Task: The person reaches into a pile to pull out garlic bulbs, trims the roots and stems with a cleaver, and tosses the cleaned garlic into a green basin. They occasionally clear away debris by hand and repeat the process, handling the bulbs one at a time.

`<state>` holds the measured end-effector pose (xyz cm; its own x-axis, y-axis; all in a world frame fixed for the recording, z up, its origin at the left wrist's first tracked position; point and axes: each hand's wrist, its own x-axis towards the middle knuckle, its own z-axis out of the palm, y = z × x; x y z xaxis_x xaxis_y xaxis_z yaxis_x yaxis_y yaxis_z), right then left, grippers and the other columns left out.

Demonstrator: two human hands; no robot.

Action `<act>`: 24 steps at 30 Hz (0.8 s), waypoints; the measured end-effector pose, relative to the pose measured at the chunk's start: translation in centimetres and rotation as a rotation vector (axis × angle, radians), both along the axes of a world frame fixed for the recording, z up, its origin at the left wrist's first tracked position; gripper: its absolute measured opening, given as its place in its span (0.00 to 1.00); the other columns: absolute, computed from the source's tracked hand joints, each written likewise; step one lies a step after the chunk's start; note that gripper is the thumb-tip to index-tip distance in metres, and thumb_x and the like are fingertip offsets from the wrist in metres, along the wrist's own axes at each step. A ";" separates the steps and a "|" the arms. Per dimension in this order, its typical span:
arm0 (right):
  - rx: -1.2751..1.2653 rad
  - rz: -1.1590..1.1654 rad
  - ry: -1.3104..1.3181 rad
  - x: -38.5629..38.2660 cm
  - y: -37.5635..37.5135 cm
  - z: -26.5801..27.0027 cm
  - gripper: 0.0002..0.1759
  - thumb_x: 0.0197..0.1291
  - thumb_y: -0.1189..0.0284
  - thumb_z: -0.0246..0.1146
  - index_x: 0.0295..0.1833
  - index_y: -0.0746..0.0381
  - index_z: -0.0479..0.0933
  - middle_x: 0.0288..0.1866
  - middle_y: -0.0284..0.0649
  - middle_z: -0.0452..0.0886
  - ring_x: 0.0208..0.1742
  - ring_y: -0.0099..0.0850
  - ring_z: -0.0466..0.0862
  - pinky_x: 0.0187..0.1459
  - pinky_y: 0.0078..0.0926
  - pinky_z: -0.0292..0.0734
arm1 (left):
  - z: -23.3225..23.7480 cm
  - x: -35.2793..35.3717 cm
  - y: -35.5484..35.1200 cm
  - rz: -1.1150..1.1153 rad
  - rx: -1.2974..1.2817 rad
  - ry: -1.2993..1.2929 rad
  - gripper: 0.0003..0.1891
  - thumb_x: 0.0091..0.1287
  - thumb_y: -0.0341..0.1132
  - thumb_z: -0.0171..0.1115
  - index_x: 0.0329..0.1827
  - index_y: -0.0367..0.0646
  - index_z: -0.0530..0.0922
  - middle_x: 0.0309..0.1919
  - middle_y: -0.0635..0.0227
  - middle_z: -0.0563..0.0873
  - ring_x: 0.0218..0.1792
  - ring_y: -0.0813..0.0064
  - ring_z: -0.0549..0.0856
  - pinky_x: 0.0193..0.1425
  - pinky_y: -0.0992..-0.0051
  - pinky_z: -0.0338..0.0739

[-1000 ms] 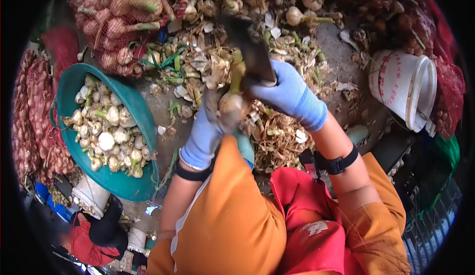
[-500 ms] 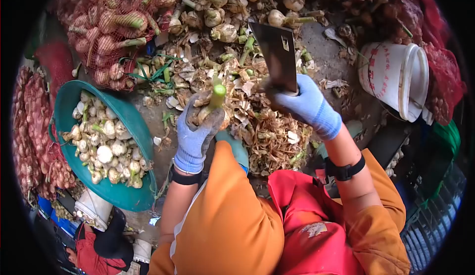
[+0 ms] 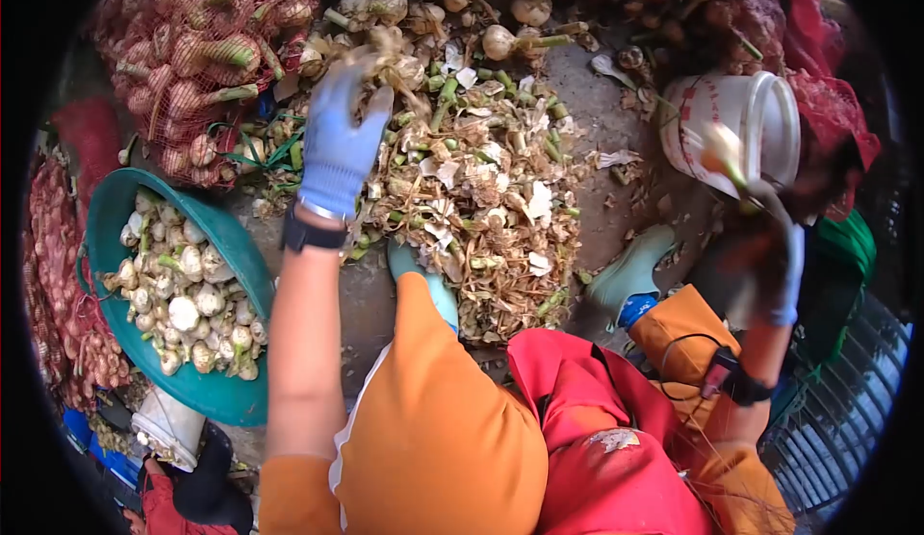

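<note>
My left hand [image 3: 344, 136], in a blue work glove, reaches over the loose garlic bulbs at the far side. Its thumb stands apart from the blurred fingers, which are right at a smeared garlic bulb [image 3: 387, 46]. Motion blurs my gloved right hand [image 3: 784, 251] at the right, below the white bucket. A dark smear by it lies where the cleaver [image 3: 818, 174] seems to be, its blade edges lost in the blur. Above those fingers, a pale garlic bulb [image 3: 720, 152] with a short stem overlaps the bucket's front.
A green basin [image 3: 106, 318] of trimmed garlic tilts at the left. Peelings and cut stems [image 3: 510, 246] heap between my boots [image 3: 630, 266]. A red mesh sack of garlic [image 3: 207, 63] stands far left, the white bucket [image 3: 698, 131] right. Another person [image 3: 183, 496] sits lower left.
My left hand has let go of the stemmed garlic bulb and moved away toward the loose bulbs. My right hand has swung far right and down from above the peelings.
</note>
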<state>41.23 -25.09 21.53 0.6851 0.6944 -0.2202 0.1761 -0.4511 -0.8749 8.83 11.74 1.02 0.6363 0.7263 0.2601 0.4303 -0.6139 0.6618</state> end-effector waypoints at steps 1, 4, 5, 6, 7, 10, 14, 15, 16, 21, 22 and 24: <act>-0.166 -0.241 -0.047 2.0 -2.2 2.4 0.20 0.68 0.62 0.61 0.55 0.66 0.79 0.39 0.35 0.82 0.36 0.23 0.81 0.38 0.21 0.76 | -0.4 1.3 0.7 0.002 -0.002 -0.014 0.24 0.64 0.34 0.66 0.64 0.46 0.74 0.56 0.58 0.83 0.58 0.63 0.82 0.63 0.64 0.76; -0.655 -0.386 -0.217 4.5 -8.0 7.4 0.13 0.64 0.65 0.65 0.47 0.63 0.81 0.29 0.26 0.76 0.25 0.15 0.72 0.27 0.17 0.66 | -0.7 4.2 1.3 -0.280 0.324 0.549 0.30 0.61 0.37 0.63 0.70 0.50 0.71 0.59 0.57 0.82 0.58 0.56 0.82 0.64 0.59 0.76; -0.708 -0.392 -0.260 4.3 -8.4 7.5 0.11 0.64 0.66 0.64 0.46 0.62 0.80 0.28 0.25 0.76 0.25 0.14 0.71 0.26 0.17 0.64 | -0.6 4.9 1.7 -0.227 0.179 0.758 0.29 0.61 0.36 0.61 0.69 0.52 0.72 0.58 0.57 0.83 0.57 0.54 0.83 0.62 0.59 0.77; -0.759 -0.402 -0.301 3.1 -7.7 7.2 0.10 0.65 0.67 0.64 0.46 0.61 0.80 0.27 0.25 0.75 0.25 0.14 0.71 0.26 0.16 0.63 | -0.2 5.4 2.1 -0.174 0.031 0.962 0.29 0.62 0.36 0.59 0.69 0.54 0.72 0.57 0.57 0.84 0.55 0.53 0.84 0.61 0.58 0.78; -0.697 -0.350 -0.268 2.7 -6.9 6.2 0.09 0.65 0.68 0.63 0.46 0.61 0.80 0.28 0.25 0.75 0.26 0.14 0.70 0.26 0.16 0.63 | 0.4 5.1 2.7 -0.151 -0.096 0.955 0.29 0.63 0.37 0.55 0.71 0.55 0.70 0.53 0.57 0.86 0.54 0.53 0.85 0.58 0.58 0.79; -0.555 -0.045 -0.205 -0.7 -0.5 0.1 0.16 0.60 0.77 0.61 0.54 0.66 0.79 0.38 0.33 0.83 0.38 0.20 0.81 0.41 0.21 0.76 | -0.9 2.9 1.8 -0.042 -0.377 0.873 0.29 0.69 0.44 0.54 0.75 0.52 0.66 0.58 0.50 0.83 0.54 0.51 0.85 0.61 0.60 0.78; -0.367 0.411 -0.219 -7.9 10.7 -8.2 0.18 0.57 0.66 0.66 0.51 0.63 0.80 0.44 0.47 0.82 0.47 0.45 0.83 0.50 0.35 0.77 | -2.8 -2.5 -4.6 0.012 -1.360 -0.481 0.26 0.65 0.29 0.62 0.66 0.34 0.69 0.49 0.61 0.85 0.46 0.70 0.86 0.46 0.75 0.83; -0.443 0.480 -0.195 -9.8 14.0 -8.1 0.17 0.58 0.62 0.66 0.49 0.61 0.80 0.43 0.50 0.80 0.45 0.51 0.81 0.47 0.39 0.77 | -0.3 -2.7 -6.2 0.017 -1.355 -0.466 0.26 0.64 0.28 0.62 0.66 0.36 0.70 0.49 0.62 0.84 0.47 0.70 0.85 0.49 0.73 0.82; -0.348 0.510 -0.225 -11.3 15.6 -10.1 0.16 0.57 0.61 0.66 0.44 0.61 0.79 0.42 0.50 0.80 0.45 0.51 0.82 0.44 0.42 0.77 | 1.2 -2.8 -7.8 0.134 -1.376 -0.537 0.25 0.63 0.27 0.61 0.65 0.36 0.70 0.49 0.61 0.83 0.45 0.71 0.84 0.51 0.73 0.81; -0.377 0.852 -0.552 -15.1 19.3 -11.5 0.14 0.55 0.63 0.68 0.44 0.56 0.77 0.46 0.42 0.79 0.44 0.43 0.85 0.41 0.43 0.81 | 3.6 -4.3 -9.9 0.058 -1.416 -0.599 0.29 0.63 0.24 0.65 0.68 0.42 0.68 0.56 0.61 0.81 0.57 0.71 0.81 0.60 0.71 0.79; -0.374 0.856 -0.549 -15.1 19.4 -11.3 0.14 0.55 0.63 0.68 0.44 0.56 0.77 0.46 0.42 0.79 0.44 0.43 0.85 0.41 0.43 0.81 | 3.8 -4.5 -9.4 0.064 -1.414 -0.598 0.29 0.63 0.24 0.65 0.68 0.42 0.68 0.56 0.61 0.81 0.57 0.71 0.81 0.60 0.71 0.79; -0.352 0.912 -0.598 -15.1 19.6 -10.6 0.15 0.53 0.64 0.68 0.45 0.56 0.77 0.46 0.41 0.78 0.44 0.42 0.85 0.40 0.42 0.81 | 3.7 -5.4 -8.2 0.159 -2.010 -0.952 0.27 0.64 0.30 0.68 0.65 0.43 0.69 0.58 0.60 0.80 0.58 0.68 0.81 0.62 0.65 0.80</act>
<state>26.12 -5.49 10.96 0.0189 0.9509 -0.3088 0.9087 -0.1452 -0.3915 3.40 3.55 4.76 0.7390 0.3719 -0.5617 -0.3378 0.9260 0.1687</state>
